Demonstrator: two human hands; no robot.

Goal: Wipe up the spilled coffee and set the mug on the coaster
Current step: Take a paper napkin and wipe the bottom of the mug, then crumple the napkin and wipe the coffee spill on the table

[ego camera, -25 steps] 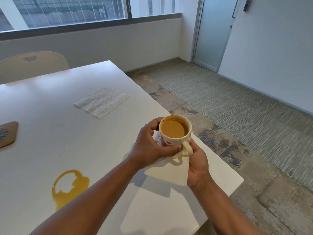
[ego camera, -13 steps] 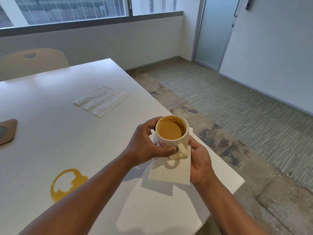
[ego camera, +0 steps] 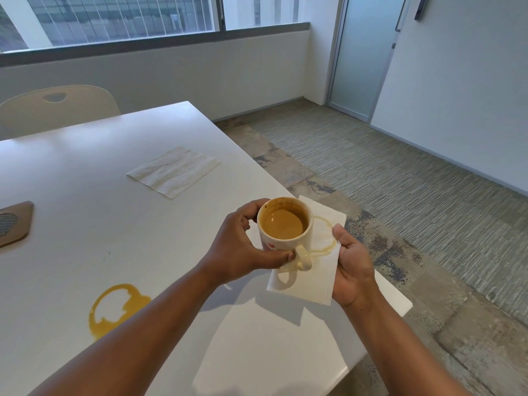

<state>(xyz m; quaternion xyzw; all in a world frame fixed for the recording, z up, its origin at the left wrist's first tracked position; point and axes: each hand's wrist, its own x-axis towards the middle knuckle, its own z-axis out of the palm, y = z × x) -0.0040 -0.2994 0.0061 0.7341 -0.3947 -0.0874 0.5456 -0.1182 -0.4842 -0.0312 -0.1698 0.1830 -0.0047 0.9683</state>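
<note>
My left hand (ego camera: 240, 247) grips a white mug (ego camera: 281, 241) with red marks, full of milky coffee, held above the table near its right edge. My right hand (ego camera: 353, 267) holds a white paper napkin (ego camera: 311, 278) flat beside and under the mug; a brown coffee ring stains the napkin's top. A ring-shaped puddle of spilled coffee (ego camera: 117, 308) lies on the white table (ego camera: 85, 224), partly hidden by my left forearm. The brown coaster (ego camera: 15, 222) sits at the table's left edge of view, cut off by the frame.
A second, unfolded napkin (ego camera: 174, 171) lies flat further back on the table. A beige chair (ego camera: 57, 105) stands behind the table's far side. The table's right edge and near corner are close to my right hand; carpeted floor lies beyond.
The mug has shifted left off the napkin, uncovering a coffee ring on the napkin. My right hand has slid to the napkin's right edge.
</note>
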